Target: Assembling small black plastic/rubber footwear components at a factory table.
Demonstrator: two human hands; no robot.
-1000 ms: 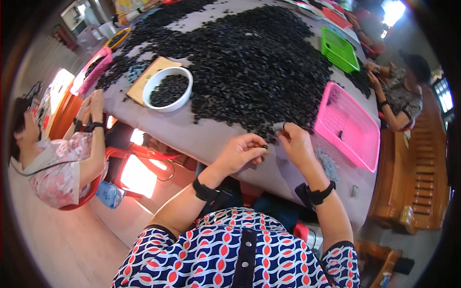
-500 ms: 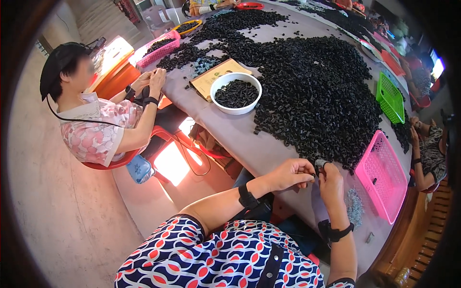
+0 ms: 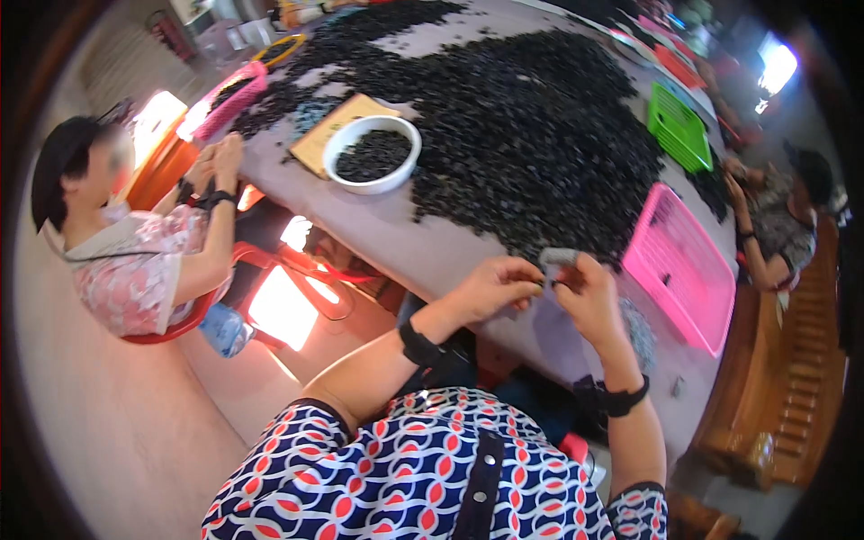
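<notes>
Table edge [image 3: 432,270], left hand [image 3: 490,286], right hand [image 3: 589,297] pinching grey piece [image 3: 558,256]

Small grey piece [image 3: 559,256] between fingertips of left hand [image 3: 493,286] and right hand [image 3: 589,295]: too small to tell kind. Single parts in black heap [image 3: 531,135] blurred together. Far right, green basket [image 3: 679,128] contents unclear. Far table end cut off.

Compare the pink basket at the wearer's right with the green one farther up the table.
The pink basket is near the right hand; the green basket lies farther off, past the dark heap. Pink looks larger and sits at the heap's near edge; green sits at its far side. Both are shallow, rectangular, slotted plastic and appear mostly empty.
</notes>
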